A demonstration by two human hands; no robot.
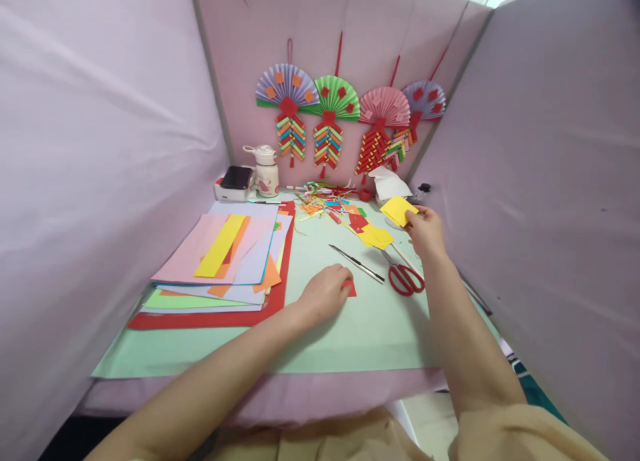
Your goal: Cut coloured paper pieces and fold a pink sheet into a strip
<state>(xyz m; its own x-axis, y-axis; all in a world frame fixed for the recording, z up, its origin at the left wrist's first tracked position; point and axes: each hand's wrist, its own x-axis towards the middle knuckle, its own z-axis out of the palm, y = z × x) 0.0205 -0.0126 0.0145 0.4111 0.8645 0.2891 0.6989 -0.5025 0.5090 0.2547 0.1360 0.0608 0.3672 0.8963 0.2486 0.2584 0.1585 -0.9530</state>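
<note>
My right hand [427,233] is raised over the right side of the table, pinching a yellow paper square [397,209] between thumb and fingers. Low on the mat my left hand [325,293] has its fingers closed at a small red paper piece [353,289], most of which they cover. Just beyond the left hand lies a craft knife [357,263], slanting across the mat. Red-handled scissors [406,279] rest between the knife and my right forearm. More yellow paper squares [375,235] lie below the held one, beside a red paper piece [358,222].
A stack of coloured paper [175,261] with a yellow strip [220,246] covers the left side. Paper scraps [325,204] are heaped at the back. A bottle [267,173] stands near a white box [234,184]. Paper fan ornaments [337,97] hang on the back wall.
</note>
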